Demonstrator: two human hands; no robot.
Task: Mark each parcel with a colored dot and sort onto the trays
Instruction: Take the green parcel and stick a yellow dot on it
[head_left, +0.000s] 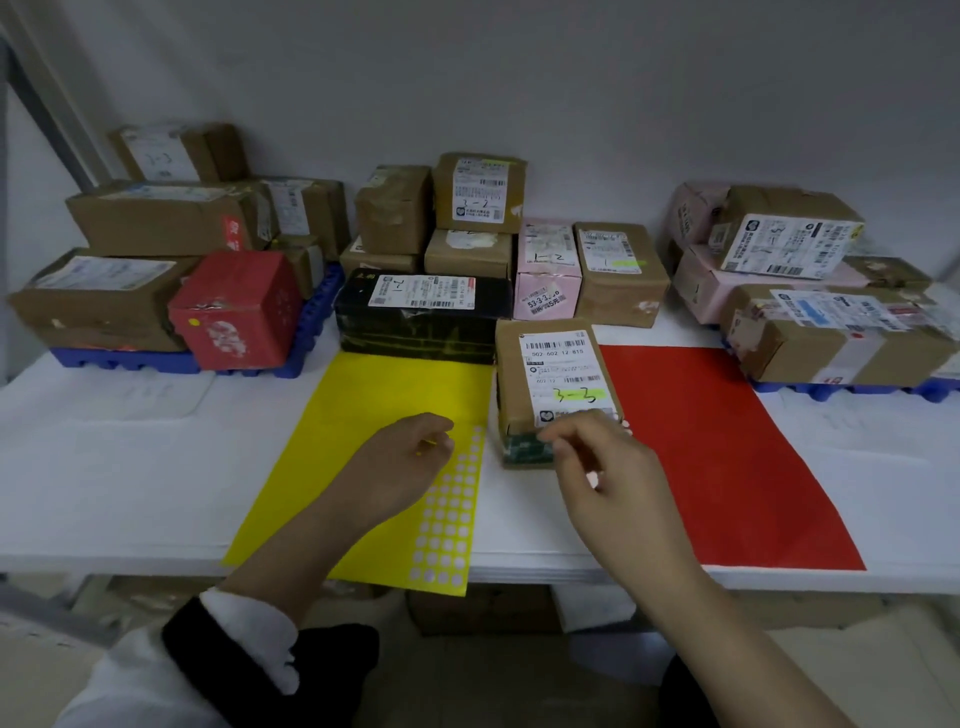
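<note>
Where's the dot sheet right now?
Head view, centre: the dot sheet lies along the yellow paper's right edge, by the left hand, left of the front brown parcel.

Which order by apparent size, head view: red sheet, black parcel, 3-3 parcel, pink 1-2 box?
1. red sheet
2. black parcel and 3-3 parcel: about alike; the 3-3 one sits nearer the camera, so unranked
3. pink 1-2 box

The person wore a white sleeve with a thick, fleecy cuff (249, 631) on the left arm, and black fabric (322, 670) lay folded around it below the cuff. Both forearms were bare down to the left hand (400, 467) and right hand (608, 478). A patch of dark cloth (685, 696) showed beside the right arm.
</note>
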